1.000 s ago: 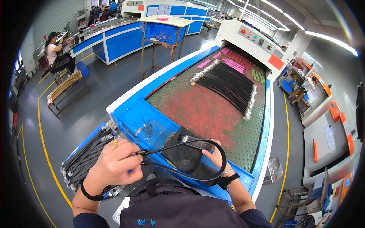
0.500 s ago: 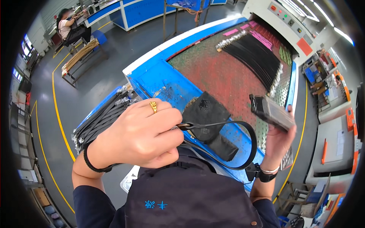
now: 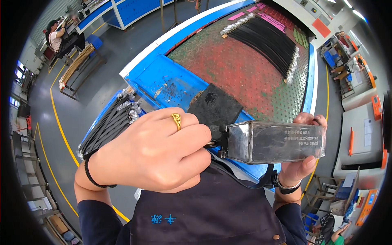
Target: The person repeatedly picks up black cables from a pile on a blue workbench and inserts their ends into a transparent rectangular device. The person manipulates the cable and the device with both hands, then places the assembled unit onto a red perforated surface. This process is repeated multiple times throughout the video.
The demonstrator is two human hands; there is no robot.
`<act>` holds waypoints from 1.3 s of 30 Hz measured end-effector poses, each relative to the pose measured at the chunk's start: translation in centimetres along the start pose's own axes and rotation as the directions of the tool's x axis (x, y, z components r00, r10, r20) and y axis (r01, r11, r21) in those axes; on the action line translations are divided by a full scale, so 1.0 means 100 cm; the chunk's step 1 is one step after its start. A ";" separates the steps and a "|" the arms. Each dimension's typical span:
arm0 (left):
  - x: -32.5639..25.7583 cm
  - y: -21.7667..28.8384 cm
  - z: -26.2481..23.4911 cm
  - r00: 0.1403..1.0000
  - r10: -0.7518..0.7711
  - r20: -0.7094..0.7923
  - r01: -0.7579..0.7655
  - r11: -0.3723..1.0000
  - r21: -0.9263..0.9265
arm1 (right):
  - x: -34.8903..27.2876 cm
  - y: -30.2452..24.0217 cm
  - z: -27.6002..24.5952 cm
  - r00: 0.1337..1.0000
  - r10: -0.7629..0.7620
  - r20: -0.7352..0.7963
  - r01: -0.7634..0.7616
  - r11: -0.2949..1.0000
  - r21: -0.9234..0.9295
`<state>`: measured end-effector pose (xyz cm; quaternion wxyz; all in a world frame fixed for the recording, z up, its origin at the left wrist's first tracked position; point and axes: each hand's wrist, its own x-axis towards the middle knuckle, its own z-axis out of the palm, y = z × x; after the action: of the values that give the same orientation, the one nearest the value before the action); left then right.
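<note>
My left hand (image 3: pixel 151 151), a gold ring on one finger, is closed in a pinch at the end of a narrow black strap (image 3: pixel 250 186), where a bit of metal hardware shows. My right hand (image 3: pixel 296 171) grips a clear plastic edge-paint box (image 3: pixel 277 143) with dark contents and a black head. The head is right beside my left fingertips, at the strap; whether they touch cannot be made out. The box and my left hand hide part of the strap, and its loop hangs below the box, over my dark apron (image 3: pixel 196 208).
A stained black pad (image 3: pixel 214 106) lies on the blue machine edge (image 3: pixel 163 77). Beyond it, the red-green conveyor belt (image 3: pixel 212 69) carries a row of black straps (image 3: pixel 265 45) with wrapped ends. More straps (image 3: pixel 112 126) fill a blue bin at left. A person (image 3: pixel 57 38) sits far left.
My right hand has brought the box leftward and turned it level, its head now against my left fingertips. The strap's loop has dropped behind it. My left hand has moved slightly right.
</note>
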<state>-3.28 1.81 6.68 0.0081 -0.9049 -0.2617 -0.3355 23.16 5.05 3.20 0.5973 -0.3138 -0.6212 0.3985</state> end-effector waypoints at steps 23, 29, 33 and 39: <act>0.003 -0.007 0.008 1.000 -0.001 0.002 0.001 0.999 -0.042 | 0.002 0.003 0.000 0.997 0.003 -0.071 -0.010 0.994 -0.112; 0.003 -0.008 0.005 0.999 0.020 -0.030 -0.020 1.000 0.002 | -0.002 0.011 -0.020 0.986 -0.079 -0.148 0.070 0.995 -0.068; 0.004 -0.007 0.002 0.994 0.098 -0.044 -0.094 0.991 0.099 | 0.006 0.004 -0.020 0.958 0.060 -0.280 -0.027 0.992 0.119; 0.008 -0.006 0.007 0.977 0.208 -0.055 -0.197 0.966 0.165 | 0.005 0.001 -0.014 0.978 0.145 -0.153 -0.129 0.986 0.108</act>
<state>-2.70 2.82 6.53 0.1239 -0.9107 -0.1933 -0.3432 24.53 5.73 3.31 0.6311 -0.3572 -0.5278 0.4422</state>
